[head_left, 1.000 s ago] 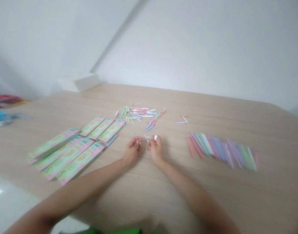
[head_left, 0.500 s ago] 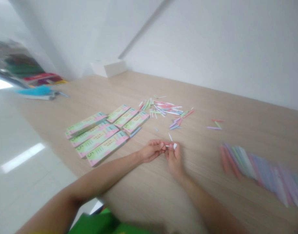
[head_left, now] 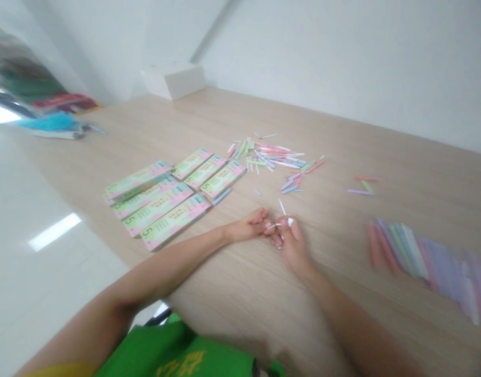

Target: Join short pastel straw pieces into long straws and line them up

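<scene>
My left hand (head_left: 250,225) is closed, its fingertips pinching one end of a thin white stick (head_left: 278,225). On the other side my right hand (head_left: 296,248) is closed on the same stick, and a small white piece (head_left: 290,222) pokes out above its fingers; its kind is unclear. Both hands nearly touch just above the wooden table (head_left: 232,277). Another slim white stick (head_left: 282,207) shows just beyond the right fingers; whether it is held or lying there I cannot tell. Past the hands lies a loose heap of short pastel sticks (head_left: 280,154).
Several flat green-and-pink boxes (head_left: 177,220) marked 5 lie in rows at left. A blurred row of pastel sticks (head_left: 429,256) stretches along the right. A few loose sticks (head_left: 364,186) lie farther back. A white box (head_left: 173,81) stands by the wall.
The view has tilted down and shifted slightly. Both hands stay together at the white stick, and their fingers have changed position a little, with more of the right fingers showing.
</scene>
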`<act>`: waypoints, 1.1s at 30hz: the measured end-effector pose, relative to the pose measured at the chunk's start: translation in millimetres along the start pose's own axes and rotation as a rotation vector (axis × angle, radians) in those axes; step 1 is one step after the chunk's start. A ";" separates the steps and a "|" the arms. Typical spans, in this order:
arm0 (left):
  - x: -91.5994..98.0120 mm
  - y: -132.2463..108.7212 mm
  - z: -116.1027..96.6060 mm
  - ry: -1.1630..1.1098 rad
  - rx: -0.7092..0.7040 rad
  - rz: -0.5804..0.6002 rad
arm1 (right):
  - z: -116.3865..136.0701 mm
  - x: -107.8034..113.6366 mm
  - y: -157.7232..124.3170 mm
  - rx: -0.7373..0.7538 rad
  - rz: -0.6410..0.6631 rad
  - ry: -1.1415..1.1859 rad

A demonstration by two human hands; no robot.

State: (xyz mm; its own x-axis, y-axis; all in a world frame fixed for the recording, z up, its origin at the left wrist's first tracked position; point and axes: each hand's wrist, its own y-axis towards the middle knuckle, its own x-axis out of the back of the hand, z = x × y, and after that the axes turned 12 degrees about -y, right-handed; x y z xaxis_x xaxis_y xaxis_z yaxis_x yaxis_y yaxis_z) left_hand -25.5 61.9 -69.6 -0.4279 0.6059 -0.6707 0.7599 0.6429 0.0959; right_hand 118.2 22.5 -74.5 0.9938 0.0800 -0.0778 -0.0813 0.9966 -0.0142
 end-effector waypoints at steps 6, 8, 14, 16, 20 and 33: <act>0.1 -1.9 -0.6 0.010 -0.006 0.007 | 2.8 -0.2 0.0 -0.042 0.040 -0.012; 1.1 -1.2 -0.2 0.037 -0.017 0.028 | 3.5 3.8 2.0 -0.016 0.060 -0.072; 10.8 0.1 1.5 0.345 -0.054 -0.030 | 11.2 24.6 8.7 0.054 0.153 -0.445; 13.6 -1.2 -0.6 0.433 -0.051 -0.042 | 13.8 26.6 9.0 0.062 0.147 -0.531; 16.0 -5.1 -9.3 0.418 -0.042 0.011 | 20.4 18.6 5.1 0.045 0.187 -0.450; 2.7 -12.5 -20.0 0.336 -0.174 -0.079 | 35.3 -8.6 -17.3 -0.076 -0.028 -0.010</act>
State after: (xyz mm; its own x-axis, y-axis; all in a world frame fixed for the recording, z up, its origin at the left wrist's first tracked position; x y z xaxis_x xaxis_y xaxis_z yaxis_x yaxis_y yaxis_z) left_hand -45.9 64.8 -57.9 -0.6401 0.6529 -0.4051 0.6364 0.7459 0.1967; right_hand 113.8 5.3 -38.5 0.9964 0.0527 -0.0668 -0.0587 0.9941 -0.0915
